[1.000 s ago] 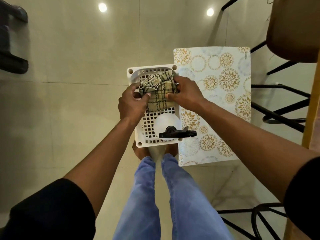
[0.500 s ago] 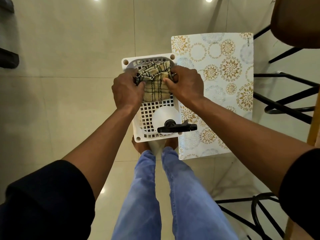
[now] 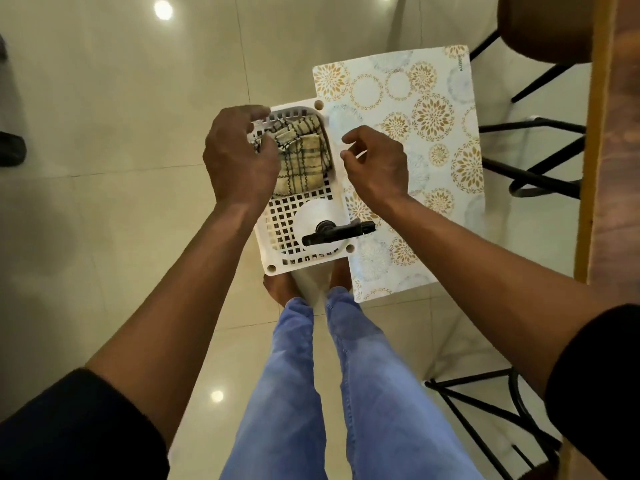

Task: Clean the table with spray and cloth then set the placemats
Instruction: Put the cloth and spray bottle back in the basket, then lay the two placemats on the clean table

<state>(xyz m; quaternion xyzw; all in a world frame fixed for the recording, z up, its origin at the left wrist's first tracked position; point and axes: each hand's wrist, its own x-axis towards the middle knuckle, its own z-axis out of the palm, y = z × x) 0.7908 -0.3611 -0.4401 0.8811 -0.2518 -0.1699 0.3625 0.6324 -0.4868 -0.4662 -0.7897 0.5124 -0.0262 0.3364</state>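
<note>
In the middle of the frame, the soft, light cloth (image 3: 300, 157) is touched by the half-curled left hand (image 3: 239, 157), nothing is held by the loose right hand (image 3: 375, 164), and a bunched top fold is likely best pinched.

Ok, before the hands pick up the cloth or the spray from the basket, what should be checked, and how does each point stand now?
1. Cloth lies in the basket: ok.
2. Spray bottle upright in the basket, black trigger head exposed on top: ok.
3. Right hand free: ok, fingers loosely curled, holding nothing.
4. Left hand has a grip on the cloth: cannot tell, its fingertips are at the cloth's edge but the contact is hidden.
5. Placemat beside the basket, nothing lying on it: ok.
6. Table surface ready for spraying: cannot tell, only a wooden edge shows.
</note>
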